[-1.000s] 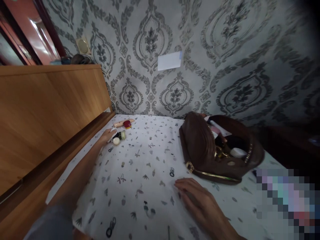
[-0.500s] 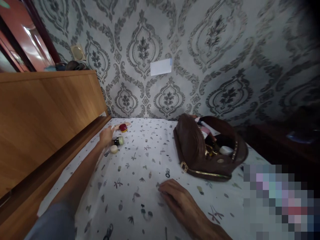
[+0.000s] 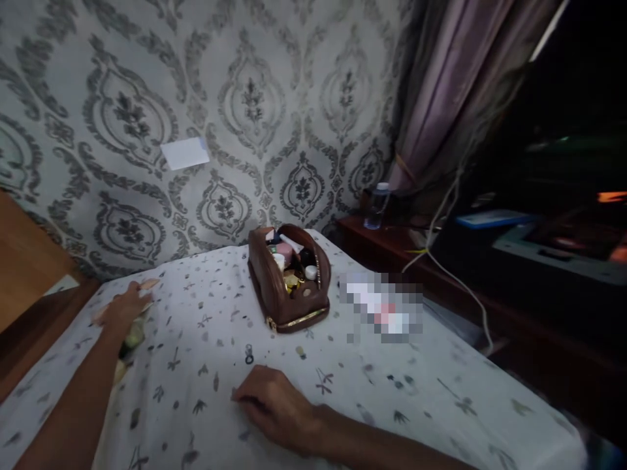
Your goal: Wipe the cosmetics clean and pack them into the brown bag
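Observation:
My left hand [image 3: 126,309] reaches down at the left side of the bed, over a flat, pale pink strip [image 3: 149,284]. Its fingers are blurred and point down, and whatever lies beneath the palm is hidden. Just below that wrist, a small jar with a pale green part [image 3: 134,335] and a cream-coloured round jar [image 3: 120,369] show partly behind the forearm. My right hand [image 3: 274,405] rests on the patterned sheet with its fingers curled in, nothing visible in them. Beyond it stands a brown bag [image 3: 267,287], unzipped, with several cosmetics inside.
A blurred-out item [image 3: 379,307] lies right of the bag. Along the right, a dark wooden ledge [image 3: 353,228] carries a clear bottle [image 3: 377,205] and a white cable [image 3: 482,307]. A wooden board [image 3: 29,261] borders the bed at left; patterned wallpaper [image 3: 249,98] rises behind.
The view has swung right, bringing the curtain and bottle into sight. My left hand now covers the spot by the pink strip where a red jar showed; that jar is out of sight.

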Motion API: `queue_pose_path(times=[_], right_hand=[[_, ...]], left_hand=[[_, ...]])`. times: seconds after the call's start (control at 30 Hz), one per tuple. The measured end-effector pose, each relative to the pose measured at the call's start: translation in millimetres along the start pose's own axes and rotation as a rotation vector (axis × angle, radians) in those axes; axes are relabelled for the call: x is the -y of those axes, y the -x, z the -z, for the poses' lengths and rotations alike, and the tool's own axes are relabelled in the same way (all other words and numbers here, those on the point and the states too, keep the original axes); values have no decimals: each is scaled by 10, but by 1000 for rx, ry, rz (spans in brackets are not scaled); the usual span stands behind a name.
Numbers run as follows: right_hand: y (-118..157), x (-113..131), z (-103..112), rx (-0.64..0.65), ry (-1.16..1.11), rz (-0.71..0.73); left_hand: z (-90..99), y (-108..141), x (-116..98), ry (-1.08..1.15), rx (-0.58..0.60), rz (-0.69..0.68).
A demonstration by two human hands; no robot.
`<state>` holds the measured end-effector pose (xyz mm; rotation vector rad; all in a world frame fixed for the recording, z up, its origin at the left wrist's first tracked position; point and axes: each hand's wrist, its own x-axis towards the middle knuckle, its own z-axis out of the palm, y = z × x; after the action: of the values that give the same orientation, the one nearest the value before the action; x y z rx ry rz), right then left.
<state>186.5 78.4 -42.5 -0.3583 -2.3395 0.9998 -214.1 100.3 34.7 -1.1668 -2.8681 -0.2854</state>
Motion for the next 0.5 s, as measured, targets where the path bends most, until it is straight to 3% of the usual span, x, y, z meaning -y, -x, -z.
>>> queue_pose_path(times=[0.13,0.23,0.3,0.33,0.4,0.5], right_hand=[[-12,15,16,30,-27,-42],[-26,11,22,-23,-136,-160],[-37,0,28,-76,-249,-276],[-42,-9,32,-104,-305,-325],[-47,-32,41,-173,-384,-377],[-48,-73,49,-257,-391,-336]], left_hand=[[55,68,-113,11,-33,41],[71,302,-330,342,-110,-88],[42,607,-534,591,-145,-166],[14,804,-645,631,-125,-170],[-67,1251,-863,826,43,-155],[-222,1891,-1121,1003,229,-179]])
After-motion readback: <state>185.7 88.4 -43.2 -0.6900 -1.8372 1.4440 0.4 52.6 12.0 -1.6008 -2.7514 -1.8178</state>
